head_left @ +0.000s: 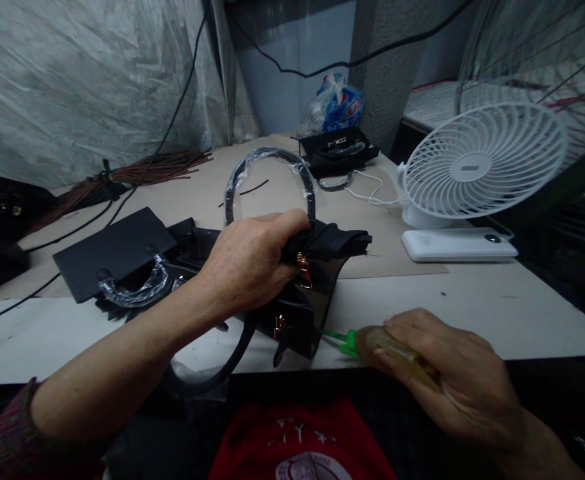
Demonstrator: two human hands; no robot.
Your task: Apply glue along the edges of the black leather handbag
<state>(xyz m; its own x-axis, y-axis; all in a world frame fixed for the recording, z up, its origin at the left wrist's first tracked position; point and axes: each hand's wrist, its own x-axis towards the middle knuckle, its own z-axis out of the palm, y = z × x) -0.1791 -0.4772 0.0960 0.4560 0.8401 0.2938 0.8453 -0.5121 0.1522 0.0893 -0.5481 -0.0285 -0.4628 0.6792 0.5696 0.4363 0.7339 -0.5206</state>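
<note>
My left hand point(250, 263) is closed over the top of a black handbag point(305, 310) with gold fittings, pressing its flap down at the table's front edge. The bag's plastic-wrapped handle point(267, 170) arches up behind my fingers, and a strap loops down below the table edge. My right hand point(442, 373) is closed round a small yellowish glue bottle point(387, 347) with a green nozzle point(340, 341). The nozzle tip points at the bag's lower right side, close to or touching it.
A white desk fan point(482, 163) stands on a white power bank point(457, 245) at the right. More black bag parts point(115, 250) lie to the left, a bundle of brown strips point(147, 167) behind them. A black box point(340, 150) and a plastic bag point(337, 103) sit at the back.
</note>
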